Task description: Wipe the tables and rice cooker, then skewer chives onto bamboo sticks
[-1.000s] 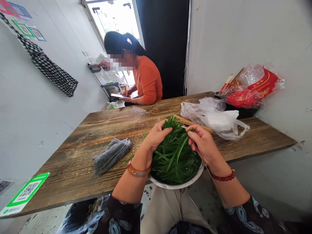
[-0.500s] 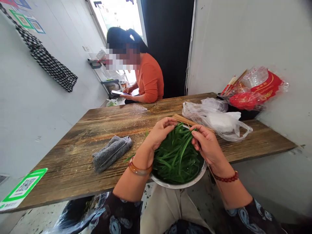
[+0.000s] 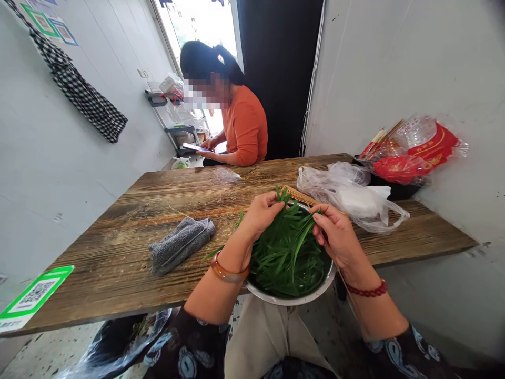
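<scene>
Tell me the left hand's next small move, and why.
Probably bring the left hand, which pinches a few green leaves above the bowl, across to the right hand: that one holds a thin stick, its tip showing, with bunched leaves at its fingers.

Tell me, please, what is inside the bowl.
Green leaves lie in the bowl. They cover its bottom, so whatever is beneath them cannot be seen.

One bowl (image 3: 292,301) is straddling the table's (image 3: 130,226) near edge; two hands, left (image 3: 263,213) and right (image 3: 335,229), are working there. One towel (image 3: 182,245) and one QR card (image 3: 37,296) are lying leftward, the card occupying the near-left corner.
</scene>
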`<action>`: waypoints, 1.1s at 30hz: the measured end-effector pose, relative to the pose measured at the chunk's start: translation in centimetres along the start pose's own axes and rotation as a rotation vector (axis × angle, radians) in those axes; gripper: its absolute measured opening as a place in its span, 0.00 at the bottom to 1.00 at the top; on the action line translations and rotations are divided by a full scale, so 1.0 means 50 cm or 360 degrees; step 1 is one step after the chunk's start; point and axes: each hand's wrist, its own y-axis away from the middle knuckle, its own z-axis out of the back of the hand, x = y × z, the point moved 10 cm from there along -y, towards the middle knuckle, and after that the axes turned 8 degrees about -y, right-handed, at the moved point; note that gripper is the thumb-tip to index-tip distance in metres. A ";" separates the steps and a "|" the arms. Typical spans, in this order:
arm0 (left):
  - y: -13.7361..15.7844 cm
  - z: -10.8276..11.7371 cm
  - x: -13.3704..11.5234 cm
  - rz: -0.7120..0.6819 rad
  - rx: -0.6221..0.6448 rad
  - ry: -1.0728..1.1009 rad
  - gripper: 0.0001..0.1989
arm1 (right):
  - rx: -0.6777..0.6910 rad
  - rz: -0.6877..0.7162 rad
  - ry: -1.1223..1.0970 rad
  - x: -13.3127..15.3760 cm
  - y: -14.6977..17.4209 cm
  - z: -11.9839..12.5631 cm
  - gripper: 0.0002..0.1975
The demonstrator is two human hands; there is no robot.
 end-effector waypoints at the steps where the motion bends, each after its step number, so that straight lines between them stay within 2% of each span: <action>1: 0.001 -0.003 -0.001 0.0004 0.0018 -0.0003 0.08 | 0.0001 -0.0003 0.0006 0.000 0.000 -0.001 0.13; 6: 0.007 -0.014 -0.012 -0.0002 0.0109 -0.0025 0.09 | 0.0000 -0.0020 0.0041 0.002 0.002 -0.006 0.14; 11: 0.009 -0.001 -0.024 -0.0059 0.0027 -0.0132 0.06 | -0.0005 -0.0022 0.0065 0.004 0.003 -0.007 0.14; 17: 0.007 -0.016 0.010 0.0148 0.0096 0.0079 0.06 | 0.0042 -0.0030 0.0106 0.003 0.005 -0.012 0.14; 23: 0.009 -0.016 0.011 0.0228 0.0069 0.0070 0.07 | 0.0086 -0.0023 0.0130 0.001 0.004 -0.018 0.14; 33: 0.006 -0.022 0.005 0.0091 0.0134 0.0076 0.10 | 0.0063 -0.0054 0.0119 -0.006 0.001 -0.012 0.15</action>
